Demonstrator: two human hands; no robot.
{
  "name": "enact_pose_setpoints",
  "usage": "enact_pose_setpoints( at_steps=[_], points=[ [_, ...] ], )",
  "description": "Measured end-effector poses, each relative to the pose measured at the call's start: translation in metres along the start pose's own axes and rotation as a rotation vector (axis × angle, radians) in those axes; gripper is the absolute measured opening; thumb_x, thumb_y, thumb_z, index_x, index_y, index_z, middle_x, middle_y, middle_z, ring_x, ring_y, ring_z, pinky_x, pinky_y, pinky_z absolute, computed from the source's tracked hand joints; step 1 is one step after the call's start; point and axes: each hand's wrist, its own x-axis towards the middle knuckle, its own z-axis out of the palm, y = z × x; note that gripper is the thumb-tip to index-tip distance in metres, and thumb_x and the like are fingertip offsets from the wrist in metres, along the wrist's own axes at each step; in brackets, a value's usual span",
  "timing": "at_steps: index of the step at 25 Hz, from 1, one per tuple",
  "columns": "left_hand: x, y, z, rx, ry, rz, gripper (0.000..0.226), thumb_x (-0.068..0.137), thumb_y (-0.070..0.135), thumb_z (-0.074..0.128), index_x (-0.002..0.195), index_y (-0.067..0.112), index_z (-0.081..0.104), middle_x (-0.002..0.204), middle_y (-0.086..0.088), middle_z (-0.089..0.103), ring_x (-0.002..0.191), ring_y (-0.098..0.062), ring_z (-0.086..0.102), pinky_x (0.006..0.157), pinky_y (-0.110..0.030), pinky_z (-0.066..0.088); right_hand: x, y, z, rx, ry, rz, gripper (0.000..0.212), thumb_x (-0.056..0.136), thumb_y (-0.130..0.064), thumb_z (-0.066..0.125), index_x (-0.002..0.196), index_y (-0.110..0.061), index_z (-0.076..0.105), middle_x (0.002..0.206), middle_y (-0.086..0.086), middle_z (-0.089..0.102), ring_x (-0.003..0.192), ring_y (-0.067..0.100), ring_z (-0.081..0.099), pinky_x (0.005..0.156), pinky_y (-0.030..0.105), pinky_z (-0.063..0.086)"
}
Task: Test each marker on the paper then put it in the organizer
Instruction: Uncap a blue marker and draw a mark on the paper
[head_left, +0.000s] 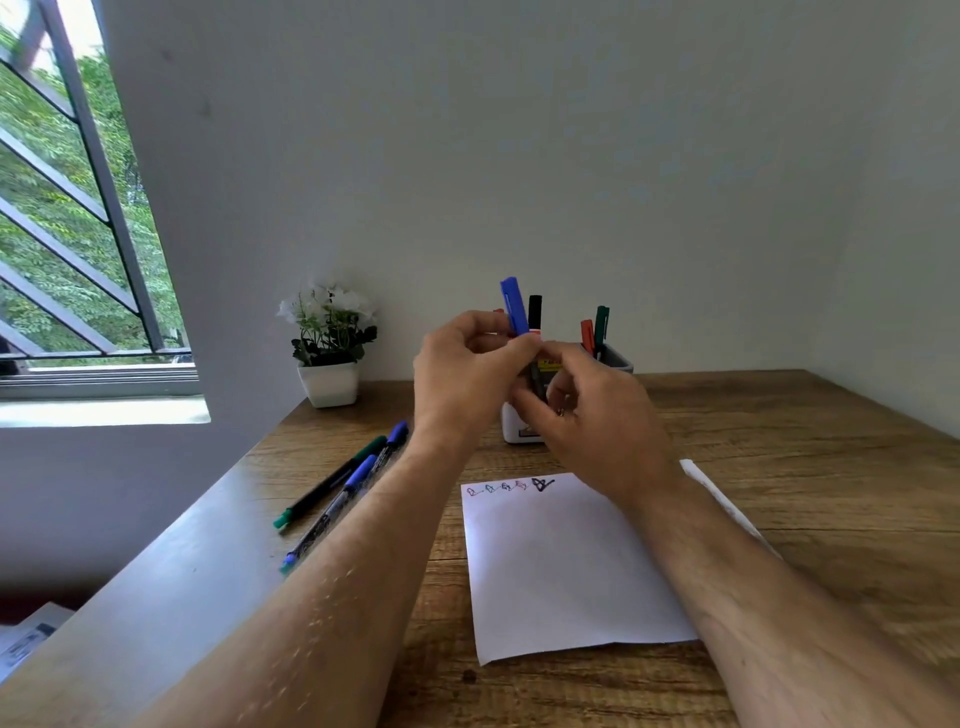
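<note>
The wooden bench (779, 467) fills the lower half of the view and carries everything else. On it, near its middle, the white paper (561, 561) lies flat with a short row of coloured test scribbles along its far edge. Beyond the paper's far edge stands the organizer (618, 358), mostly hidden behind the hands, with a black, a red and a green marker already upright in it. A small potted plant (330, 343) sits at the back left. Three untested markers (337, 483) lie side by side left of the paper, long axes running diagonally away from the person, under the left forearm and so nearer the left hand. Both hands meet in the air directly in front of the organizer. The left hand (467, 374) pinches a blue marker (514, 306), which stands nearly upright, its top tilted slightly left, cap end up. The right hand (592, 410) is curled at the marker's lower part; whether it grips the barrel cannot be told. The organizer lies just behind the marker, so the coming move is probably a short push forward and down.
</note>
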Motion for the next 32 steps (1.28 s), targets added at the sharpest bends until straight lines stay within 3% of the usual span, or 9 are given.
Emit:
enact_pose_setpoints(
  at_steps=[4,7,10,15,18,20,26,32],
  points=[
    [-0.004,-0.002,0.006,-0.023,-0.057,0.044,0.017,0.081,0.028,0.079,0.092,0.015,0.074,0.080,-0.005,0.076,0.078,-0.020,0.075,0.079,-0.041,0.061,0.002,0.007,0.002,-0.011,0.018,-0.055,0.040,0.097,-0.041,0.056,0.133,-0.024,0.058,0.087,-0.008,0.071,0.071,0.006,0.064,0.066,0.024,0.055],
    [0.001,-0.001,0.000,-0.114,-0.014,0.023,0.021,0.087,0.030,0.074,0.096,0.011,0.077,0.082,-0.009,0.076,0.075,-0.020,0.073,0.077,-0.038,0.061,0.003,0.011,0.005,-0.021,0.012,-0.010,0.042,0.099,-0.026,0.053,0.141,-0.023,0.054,0.104,0.000,0.073,0.083,0.009,0.062,0.074,0.022,0.051],
    [0.002,-0.002,-0.004,-0.183,-0.034,-0.037,0.021,0.087,0.025,0.074,0.100,0.008,0.076,0.081,-0.013,0.074,0.066,-0.014,0.067,0.070,-0.033,0.060,0.004,0.014,0.007,-0.008,0.013,0.002,0.042,0.101,-0.027,0.048,0.143,-0.023,0.051,0.117,0.001,0.068,0.103,0.014,0.063,0.088,0.028,0.053],
    [-0.001,-0.002,-0.003,-0.172,-0.023,-0.084,0.024,0.082,0.029,0.079,0.095,0.010,0.075,0.080,-0.017,0.075,0.058,-0.013,0.065,0.060,-0.026,0.057,0.004,0.013,0.005,0.053,-0.011,-0.016,0.036,0.101,-0.040,0.047,0.131,-0.026,0.062,0.095,-0.005,0.068,0.086,0.009,0.061,0.071,0.025,0.050],
    [-0.001,-0.002,-0.004,-0.147,-0.036,-0.094,0.026,0.082,0.033,0.077,0.092,0.009,0.077,0.075,-0.014,0.073,0.057,-0.013,0.063,0.059,-0.024,0.056,0.003,0.012,0.005,0.095,-0.032,0.042,0.033,0.100,-0.041,0.048,0.119,-0.025,0.070,0.077,-0.015,0.063,0.068,0.001,0.058,0.055,0.010,0.039],
    [-0.002,-0.001,-0.004,-0.135,-0.043,-0.109,0.024,0.083,0.033,0.077,0.089,0.009,0.077,0.068,-0.009,0.071,0.056,-0.013,0.062,0.057,-0.022,0.055,0.003,0.013,0.004,0.121,-0.043,0.090,0.035,0.100,-0.043,0.049,0.117,-0.024,0.072,0.068,-0.019,0.059,0.058,-0.001,0.055,0.049,0.009,0.037],
    [-0.001,-0.003,-0.005,-0.140,-0.057,-0.157,0.020,0.085,0.030,0.075,0.084,0.010,0.076,0.065,-0.006,0.070,0.055,-0.012,0.062,0.057,-0.022,0.056,0.003,0.011,0.003,0.105,-0.039,0.130,0.034,0.098,-0.041,0.053,0.115,-0.021,0.074,0.060,-0.017,0.057,0.049,0.000,0.053,0.044,0.013,0.035],
    [0.002,-0.004,-0.008,-0.134,-0.059,-0.176,0.022,0.085,0.030,0.075,0.089,0.008,0.076,0.073,-0.012,0.072,0.057,-0.014,0.063,0.057,-0.023,0.057,0.004,0.008,-0.002,0.047,-0.001,0.146,0.045,0.092,-0.056,0.053,0.101,-0.020,0.078,0.058,-0.013,0.060,0.047,0.006,0.053,0.043,0.013,0.032]
  ],
)
